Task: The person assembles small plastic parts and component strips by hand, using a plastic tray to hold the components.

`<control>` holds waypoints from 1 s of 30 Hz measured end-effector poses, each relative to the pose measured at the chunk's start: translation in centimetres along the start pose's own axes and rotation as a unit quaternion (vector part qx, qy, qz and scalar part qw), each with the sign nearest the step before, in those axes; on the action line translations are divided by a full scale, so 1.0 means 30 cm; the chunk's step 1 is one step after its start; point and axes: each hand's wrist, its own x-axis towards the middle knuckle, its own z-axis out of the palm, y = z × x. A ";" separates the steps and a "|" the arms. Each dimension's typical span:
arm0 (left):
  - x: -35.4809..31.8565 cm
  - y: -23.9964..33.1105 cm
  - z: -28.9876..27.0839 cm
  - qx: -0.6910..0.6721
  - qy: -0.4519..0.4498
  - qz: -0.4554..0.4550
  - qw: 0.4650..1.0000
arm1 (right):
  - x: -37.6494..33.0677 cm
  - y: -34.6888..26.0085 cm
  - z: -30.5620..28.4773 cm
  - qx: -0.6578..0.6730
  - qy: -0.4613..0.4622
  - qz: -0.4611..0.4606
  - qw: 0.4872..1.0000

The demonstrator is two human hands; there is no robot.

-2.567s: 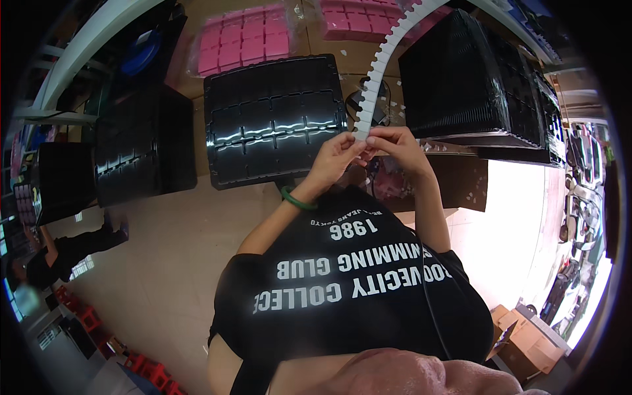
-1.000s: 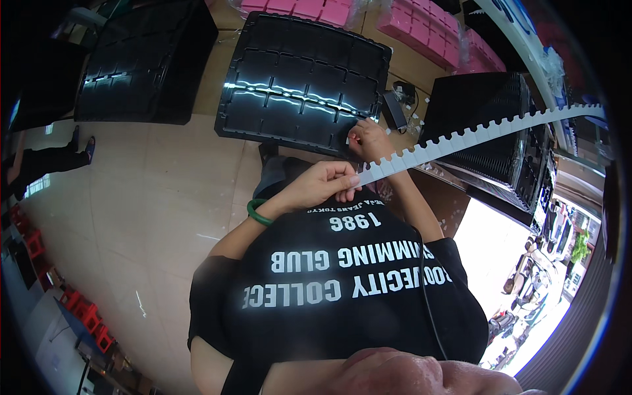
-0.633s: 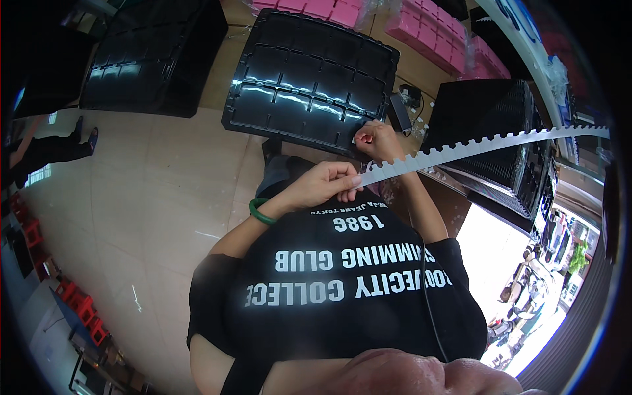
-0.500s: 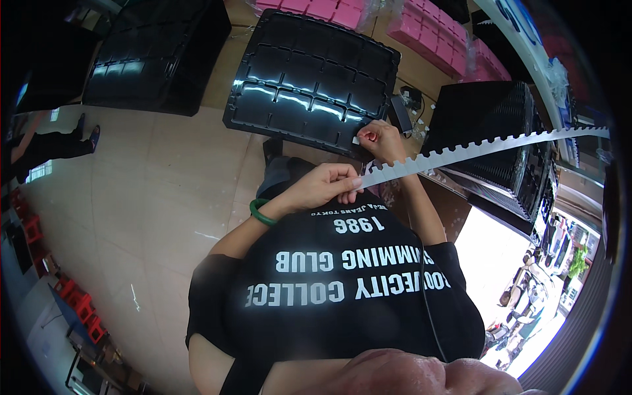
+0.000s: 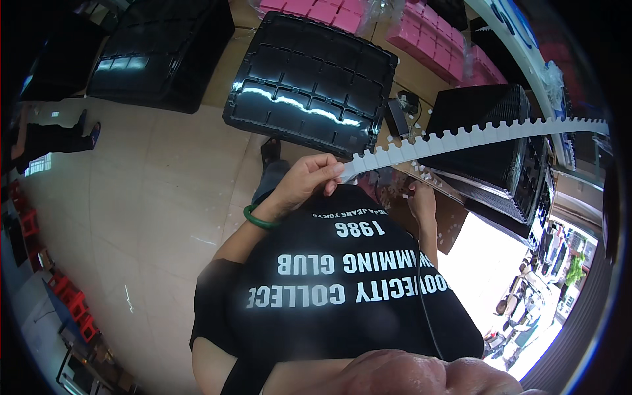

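Left hand [image 5: 313, 179]: thumb and fingers pinching the near end of the white toothed strip [image 5: 447, 143]. Only grip visible. Pinch is right at the tip, so little purchase: if the strip's weight levers down, it could twist or slip out.

Strip runs off to the right of those fingers toward the rim of the view. Can't tell what supports the far end. It crosses in front of the black tray stack [image 5: 474, 108]; contact unclear. If it does touch, a pull from the fingers could snag the notches on an edge and kink or tear it.

Right hand [image 5: 423, 201], below the strip and right of the left fingers: fingers curled, can't tell whether they pinch anything. Hand's off the strip, so no backup if the left pinch goes.

White scraps [image 5: 424, 174] lie just above the right fingers; a brush could scatter them. Black tray [image 5: 309, 72] sits beyond the left fingers on the bench [image 5: 415, 79]; a bump could shift it.
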 end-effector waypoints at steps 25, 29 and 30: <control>-0.161 0.125 -0.028 0.019 0.047 0.133 0.990 | 0.631 -1.194 -0.346 0.247 0.019 -0.426 0.870; -0.153 0.147 -0.053 0.015 0.016 0.135 0.991 | 0.636 -1.206 -0.332 0.241 0.054 -0.443 0.862; -0.149 0.155 -0.060 0.013 0.017 0.136 0.990 | 0.642 -1.207 -0.334 0.260 0.017 -0.420 0.869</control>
